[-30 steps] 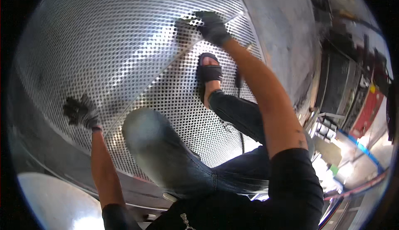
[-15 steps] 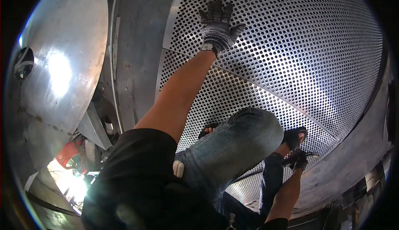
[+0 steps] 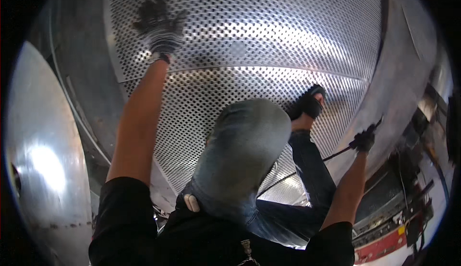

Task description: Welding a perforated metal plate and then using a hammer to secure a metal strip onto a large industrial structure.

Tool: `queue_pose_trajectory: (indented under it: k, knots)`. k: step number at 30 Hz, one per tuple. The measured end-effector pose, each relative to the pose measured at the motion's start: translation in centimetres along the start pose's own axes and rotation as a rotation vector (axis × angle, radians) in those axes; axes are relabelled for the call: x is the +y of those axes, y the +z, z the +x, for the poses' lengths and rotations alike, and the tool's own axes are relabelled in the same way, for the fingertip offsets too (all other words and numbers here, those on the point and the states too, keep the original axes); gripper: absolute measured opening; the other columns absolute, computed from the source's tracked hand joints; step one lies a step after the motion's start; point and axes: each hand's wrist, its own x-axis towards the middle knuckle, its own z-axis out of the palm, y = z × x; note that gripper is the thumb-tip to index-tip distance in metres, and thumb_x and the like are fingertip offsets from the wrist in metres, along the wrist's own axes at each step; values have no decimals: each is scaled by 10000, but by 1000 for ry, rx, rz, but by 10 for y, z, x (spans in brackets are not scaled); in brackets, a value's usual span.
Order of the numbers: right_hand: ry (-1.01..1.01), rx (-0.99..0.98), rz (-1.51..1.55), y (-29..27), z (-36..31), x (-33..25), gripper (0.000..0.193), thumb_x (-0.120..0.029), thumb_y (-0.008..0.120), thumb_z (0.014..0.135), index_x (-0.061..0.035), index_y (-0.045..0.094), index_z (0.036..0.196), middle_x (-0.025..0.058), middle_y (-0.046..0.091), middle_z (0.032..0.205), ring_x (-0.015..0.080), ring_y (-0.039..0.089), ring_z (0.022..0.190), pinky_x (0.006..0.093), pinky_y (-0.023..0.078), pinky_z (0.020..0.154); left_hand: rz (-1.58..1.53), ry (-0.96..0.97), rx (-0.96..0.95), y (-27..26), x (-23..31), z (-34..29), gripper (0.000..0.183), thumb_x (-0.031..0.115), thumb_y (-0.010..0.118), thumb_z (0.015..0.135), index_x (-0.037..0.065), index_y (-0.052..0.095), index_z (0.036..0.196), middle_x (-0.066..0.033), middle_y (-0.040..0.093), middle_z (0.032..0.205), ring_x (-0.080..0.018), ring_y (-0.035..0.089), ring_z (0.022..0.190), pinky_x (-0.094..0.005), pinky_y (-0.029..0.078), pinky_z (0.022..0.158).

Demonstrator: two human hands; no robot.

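My left hand (image 3: 161,23), in a striped grey knit glove, lies on a curved perforated metal sheet (image 3: 249,86) with its fingers spread. It is a little blurred. Over at the right, my right hand (image 3: 363,140) in a dark glove is closed around a slim dark tool (image 3: 379,122) with a black cable (image 3: 337,154), shaped like a welding torch. Its thin tip points up and away, over the plain metal rim (image 3: 391,81) beside the sheet. The cable runs from the hand back behind my leg.
My bent knee (image 3: 249,136) and sandalled foot (image 3: 312,102) rest over the sheet, which has a seam across it. A large shiny metal disc (image 3: 53,141) stands at the left. Equipment with a red panel (image 3: 382,247) and hanging cables is at the lower right.
The view has swung to the right. My left hand stays spread on the sheet. My right hand has moved with the tool from beside my foot out over the metal rim.
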Motion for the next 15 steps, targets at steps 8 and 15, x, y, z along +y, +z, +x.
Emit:
queue_pose_trajectory:
  k: [8, 15]
  knots:
    - [-602, -522, -1131, 87, -86, -214, 303, -146, 558, 1038, -62, 658, 1311, 127, 707, 1240, 228, 704, 998, 360, 575, 881, 1192, 250, -323, 73, -4, 4, 870, 682, 341, 1017, 132, 163, 1668, -180, 144, 1724, -455, 171, 1559, -687, 200, 1209]
    - [-492, -665, -1354, 203, -221, -202, 364, -103, 592, 881, 21, 639, 1220, 187, 674, 1240, 336, 645, 1126, 427, 526, 971, 294, 191, 86, 26, 17, 0, 903, 755, 294, 982, 117, 317, 1620, -196, 370, 1629, -483, 391, 1440, -817, 303, 1028]
